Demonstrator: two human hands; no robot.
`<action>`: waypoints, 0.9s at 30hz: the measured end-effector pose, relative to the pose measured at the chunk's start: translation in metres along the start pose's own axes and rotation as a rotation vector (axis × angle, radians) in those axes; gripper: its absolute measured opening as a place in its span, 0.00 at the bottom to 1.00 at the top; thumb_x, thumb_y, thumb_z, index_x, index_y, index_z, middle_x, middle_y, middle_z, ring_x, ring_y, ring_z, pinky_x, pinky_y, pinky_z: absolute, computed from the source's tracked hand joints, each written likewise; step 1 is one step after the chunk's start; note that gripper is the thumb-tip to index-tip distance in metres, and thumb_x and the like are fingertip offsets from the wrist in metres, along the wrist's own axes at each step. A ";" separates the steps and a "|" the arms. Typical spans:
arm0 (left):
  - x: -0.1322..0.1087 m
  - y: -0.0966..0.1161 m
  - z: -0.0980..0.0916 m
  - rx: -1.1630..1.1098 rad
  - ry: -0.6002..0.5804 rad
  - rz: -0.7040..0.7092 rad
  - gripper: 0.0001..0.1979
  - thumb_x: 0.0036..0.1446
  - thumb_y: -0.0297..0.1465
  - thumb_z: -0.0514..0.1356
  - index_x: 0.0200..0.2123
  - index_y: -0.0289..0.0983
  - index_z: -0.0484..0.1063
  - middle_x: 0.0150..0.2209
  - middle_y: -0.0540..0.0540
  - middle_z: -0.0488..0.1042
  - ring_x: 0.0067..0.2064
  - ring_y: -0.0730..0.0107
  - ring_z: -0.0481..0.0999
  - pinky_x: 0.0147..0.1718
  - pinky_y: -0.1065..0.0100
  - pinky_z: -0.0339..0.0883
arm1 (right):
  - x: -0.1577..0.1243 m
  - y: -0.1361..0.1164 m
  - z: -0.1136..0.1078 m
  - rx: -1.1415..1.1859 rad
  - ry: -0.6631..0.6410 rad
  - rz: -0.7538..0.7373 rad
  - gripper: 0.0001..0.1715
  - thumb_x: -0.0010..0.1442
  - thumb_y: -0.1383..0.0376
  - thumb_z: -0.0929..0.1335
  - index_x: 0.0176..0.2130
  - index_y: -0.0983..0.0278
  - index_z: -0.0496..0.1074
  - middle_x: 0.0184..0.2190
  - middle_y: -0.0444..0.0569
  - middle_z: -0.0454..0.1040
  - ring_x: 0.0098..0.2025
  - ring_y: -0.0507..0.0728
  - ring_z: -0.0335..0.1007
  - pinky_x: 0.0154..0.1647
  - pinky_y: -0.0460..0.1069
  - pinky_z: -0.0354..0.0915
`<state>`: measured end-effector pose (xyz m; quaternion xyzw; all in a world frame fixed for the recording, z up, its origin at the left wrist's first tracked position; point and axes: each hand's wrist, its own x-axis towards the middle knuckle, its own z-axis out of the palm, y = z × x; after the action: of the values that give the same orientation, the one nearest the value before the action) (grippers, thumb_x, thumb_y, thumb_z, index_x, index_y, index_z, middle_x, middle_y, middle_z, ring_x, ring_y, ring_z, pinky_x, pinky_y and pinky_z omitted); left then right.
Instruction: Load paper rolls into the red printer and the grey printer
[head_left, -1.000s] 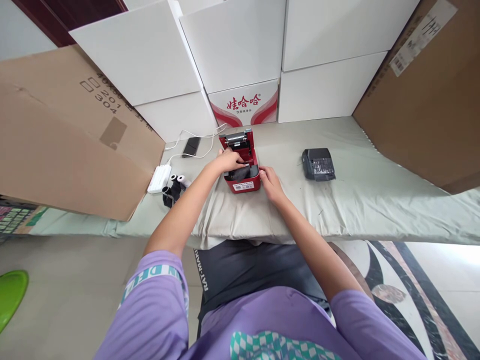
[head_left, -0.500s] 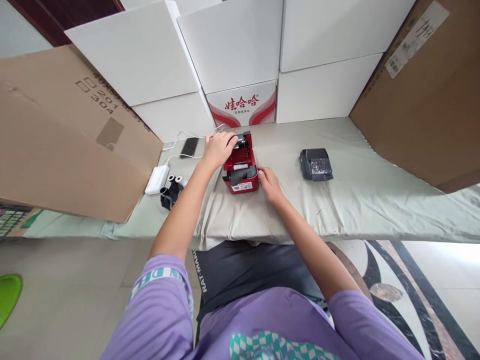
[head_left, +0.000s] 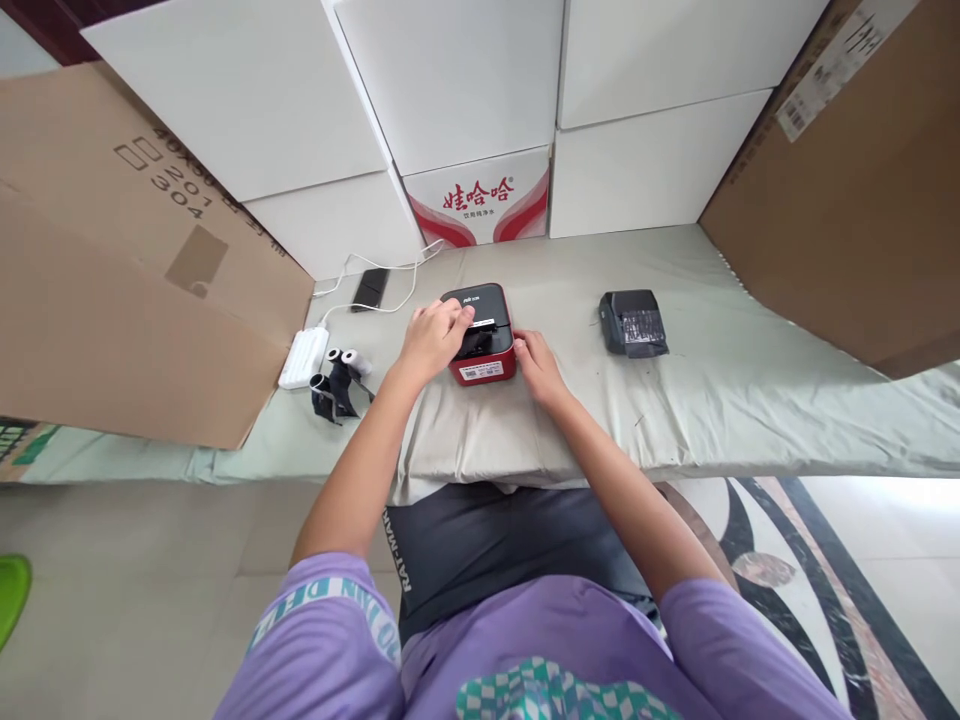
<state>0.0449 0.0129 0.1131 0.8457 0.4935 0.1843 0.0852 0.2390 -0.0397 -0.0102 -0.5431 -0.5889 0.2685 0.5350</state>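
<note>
A small red and black label printer (head_left: 491, 370) sits upright on the cloth, its black lid (head_left: 489, 297) lying down over the body. My left hand (head_left: 435, 338) is closed over the lid's left front edge, fingers curled and thumb on top. Black material shows at the front slot beside it. At the printer's right side, my right hand (head_left: 538, 366) grips the red wall with bent fingers; some fingertips are hidden behind the case. The inside of the printer is covered.
Left of the printer lie paper rolls (head_left: 351, 362), black rolls (head_left: 339, 392), a white power strip (head_left: 304, 357) with a cable, and a dark phone (head_left: 370, 289). A second, black device (head_left: 634, 323) lies to the right. White boxes (head_left: 472, 200) and brown cartons (head_left: 832, 200) stand around.
The printer's lid stood raised, with the red inside and a roller showing; now it is down. My left hand has come down and nearer with it. My right hand has stayed beside the printer.
</note>
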 end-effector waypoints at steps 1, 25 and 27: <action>-0.001 0.003 0.000 0.015 0.008 -0.013 0.28 0.76 0.48 0.43 0.39 0.41 0.77 0.49 0.41 0.84 0.57 0.51 0.76 0.61 0.52 0.62 | 0.000 0.000 0.000 -0.001 -0.001 -0.001 0.42 0.69 0.32 0.55 0.56 0.58 0.75 0.54 0.58 0.76 0.60 0.66 0.71 0.66 0.63 0.66; 0.108 0.037 0.103 -1.543 0.080 -0.222 0.26 0.67 0.47 0.57 0.56 0.36 0.79 0.54 0.44 0.84 0.61 0.55 0.79 0.61 0.59 0.71 | 0.073 -0.045 -0.128 -0.333 -0.027 -0.090 0.41 0.59 0.59 0.74 0.68 0.63 0.69 0.42 0.52 0.84 0.36 0.64 0.79 0.45 0.58 0.74; 0.148 0.063 0.118 -1.611 0.024 -0.222 0.24 0.69 0.42 0.55 0.61 0.37 0.76 0.58 0.45 0.82 0.62 0.59 0.79 0.62 0.61 0.70 | 0.102 -0.026 -0.162 -0.338 -0.016 -0.113 0.44 0.59 0.55 0.75 0.70 0.61 0.66 0.47 0.52 0.84 0.40 0.64 0.80 0.48 0.60 0.75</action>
<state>0.2083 0.1144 0.0593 0.4688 0.2911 0.4826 0.6801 0.3952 0.0052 0.0936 -0.5894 -0.6593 0.1395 0.4454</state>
